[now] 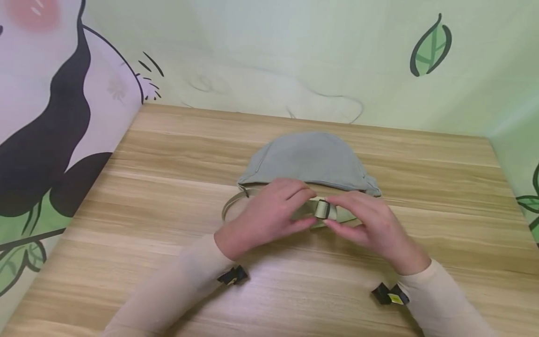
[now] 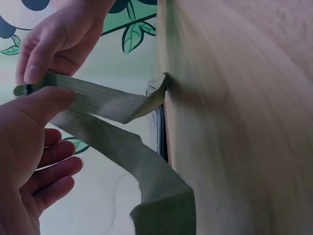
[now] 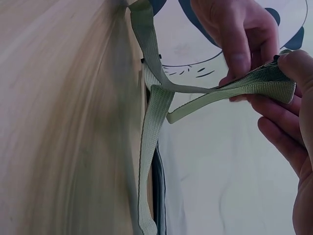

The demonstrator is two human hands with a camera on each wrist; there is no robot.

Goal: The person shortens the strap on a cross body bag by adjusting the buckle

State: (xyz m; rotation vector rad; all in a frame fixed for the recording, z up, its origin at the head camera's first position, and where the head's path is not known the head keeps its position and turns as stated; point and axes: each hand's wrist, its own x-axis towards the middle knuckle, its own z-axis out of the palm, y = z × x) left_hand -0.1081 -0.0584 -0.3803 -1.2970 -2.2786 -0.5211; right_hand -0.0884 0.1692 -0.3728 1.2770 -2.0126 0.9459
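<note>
A grey-green half-moon waist bag (image 1: 303, 159) lies on the wooden table, its curved side facing the wall. Its webbing strap (image 2: 117, 100) is lifted off the tabletop and hangs in folds between bag and hands. My left hand (image 1: 269, 210) pinches the strap between thumb and fingers, left of a dark slide buckle (image 1: 323, 209). On the buckle's right side, my right hand (image 1: 372, 222) pinches the buckle and webbing with thumb and index finger. In the right wrist view, the folded webbing (image 3: 249, 88) spans both hands. Fingers partly cover the buckle in both wrist views.
The wooden table (image 1: 147, 224) extends around the bag on all sides. Behind it rises a pale green printed wall (image 1: 269, 56), with a panda pattern on the left. Black wrist mounts (image 1: 233, 275) show beside both sleeves.
</note>
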